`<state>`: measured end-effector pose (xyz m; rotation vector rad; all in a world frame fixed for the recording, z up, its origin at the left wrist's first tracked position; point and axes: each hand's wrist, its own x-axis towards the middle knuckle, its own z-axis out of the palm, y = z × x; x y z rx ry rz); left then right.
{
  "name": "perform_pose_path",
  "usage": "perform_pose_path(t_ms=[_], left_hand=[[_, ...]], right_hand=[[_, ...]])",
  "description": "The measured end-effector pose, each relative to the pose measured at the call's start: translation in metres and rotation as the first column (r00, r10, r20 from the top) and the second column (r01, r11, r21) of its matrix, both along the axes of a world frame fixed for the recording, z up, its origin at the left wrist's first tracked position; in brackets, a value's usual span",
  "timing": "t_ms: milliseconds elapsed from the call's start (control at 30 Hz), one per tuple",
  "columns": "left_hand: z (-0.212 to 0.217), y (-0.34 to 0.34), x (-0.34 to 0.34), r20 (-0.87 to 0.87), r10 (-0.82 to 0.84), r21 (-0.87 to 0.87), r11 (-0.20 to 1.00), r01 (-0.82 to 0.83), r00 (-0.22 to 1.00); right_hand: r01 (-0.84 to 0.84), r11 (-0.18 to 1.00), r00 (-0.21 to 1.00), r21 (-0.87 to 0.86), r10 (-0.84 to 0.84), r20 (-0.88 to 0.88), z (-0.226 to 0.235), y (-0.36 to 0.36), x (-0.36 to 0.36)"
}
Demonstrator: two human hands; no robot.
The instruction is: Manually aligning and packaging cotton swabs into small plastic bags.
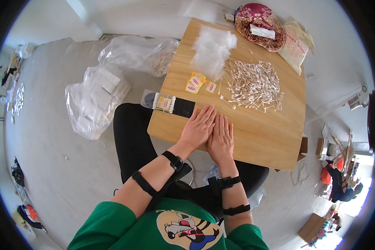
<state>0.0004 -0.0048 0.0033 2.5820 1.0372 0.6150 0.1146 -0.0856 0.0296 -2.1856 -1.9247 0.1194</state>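
Note:
Near the front edge of the wooden table (258,141), my left hand (198,126) and my right hand (221,139) lie flat side by side. Their fingers are stretched out, and the fingertips almost meet. Whether something lies under the palms is hidden. Just left of my left hand is a flat black strip (183,108). On its left end sits a row of cotton swabs (157,101) with a yellow card (165,103) on top, at the mouth of a clear bag (147,98). Beyond my hands are loose yellow cards (195,82) and two or so separate swabs (228,103).
A big heap of loose cotton swabs (254,83) covers the table's right middle. Clear plastic bags (212,48) are stacked at the far side. A patterned red cushion (260,25) and a cloth sack (296,46) stand at the far right corner. Large plastic sacks (96,100) rest on the floor left.

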Motion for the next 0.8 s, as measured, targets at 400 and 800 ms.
perform_pose_path(t_ms=[400,800], left_hand=[[0.008,0.018,-0.069,0.436,0.114,-0.174,0.984,-0.04,0.893],[0.027,0.062,-0.125,0.149,0.126,0.045,0.99,-0.134,0.981]], right_hand=[[0.018,0.999,1.0,-0.028,-0.018,0.015,-0.004,-0.001,0.0],[0.008,0.999,1.0,-0.046,-0.007,0.024,0.001,-0.001,-0.002]])
